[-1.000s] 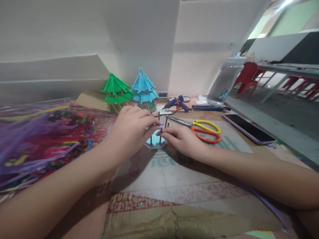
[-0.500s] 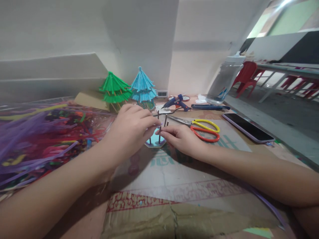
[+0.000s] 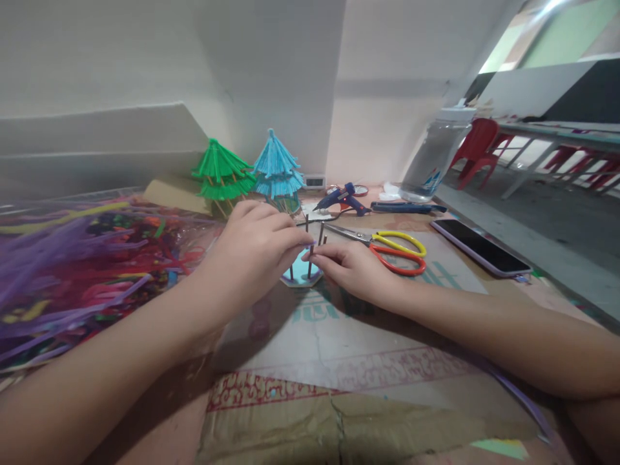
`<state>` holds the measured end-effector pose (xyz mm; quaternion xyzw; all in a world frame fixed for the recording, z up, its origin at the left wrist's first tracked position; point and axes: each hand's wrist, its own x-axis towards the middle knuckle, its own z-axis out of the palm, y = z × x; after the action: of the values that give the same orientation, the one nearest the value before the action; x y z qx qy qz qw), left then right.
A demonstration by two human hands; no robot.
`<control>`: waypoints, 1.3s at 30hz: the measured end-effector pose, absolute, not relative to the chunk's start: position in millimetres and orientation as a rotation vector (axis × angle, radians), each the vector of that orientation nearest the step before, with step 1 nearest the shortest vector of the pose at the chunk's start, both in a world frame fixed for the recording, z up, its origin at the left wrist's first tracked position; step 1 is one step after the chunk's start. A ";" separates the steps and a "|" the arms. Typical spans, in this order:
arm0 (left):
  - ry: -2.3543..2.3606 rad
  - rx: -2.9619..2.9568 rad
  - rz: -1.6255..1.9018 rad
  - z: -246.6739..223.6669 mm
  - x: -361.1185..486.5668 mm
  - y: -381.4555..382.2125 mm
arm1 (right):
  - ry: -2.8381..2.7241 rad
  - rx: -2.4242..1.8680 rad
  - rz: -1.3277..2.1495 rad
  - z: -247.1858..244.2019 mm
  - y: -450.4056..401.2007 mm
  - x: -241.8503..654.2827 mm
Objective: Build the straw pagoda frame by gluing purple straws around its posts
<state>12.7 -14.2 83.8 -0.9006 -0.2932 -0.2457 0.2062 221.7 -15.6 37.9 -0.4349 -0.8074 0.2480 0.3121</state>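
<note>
A small octagonal base with a light blue top and purple edging lies on the cardboard, and several thin dark brown sticks stand upright on it. My left hand arches over its left side, fingers pinched together near the front stick. A small purple piece shows at those fingertips; most of it is hidden. From the right, my right hand closes thumb and forefinger on the front brown stick. The far part of the base is hidden behind my hands.
Red-and-yellow-handled scissors, a blue glue gun, a blue cutter, a phone and a water bottle lie or stand right. Green and blue tiered roof models stand behind. Colourful pipe cleaners fill the left.
Both hands keep nearly the same pose at the sticks. The whole view has shifted very slightly.
</note>
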 end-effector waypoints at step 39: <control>-0.818 -2.547 -0.656 84.8 12.3 -13.0 | -2.128 -1.177 0.670 37.2 -16.5 221.3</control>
<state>12.3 -13.0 84.8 -0.9074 -0.2915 -0.2339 0.1925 221.3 -16.5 37.2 -0.4445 -0.8036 0.2528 0.3045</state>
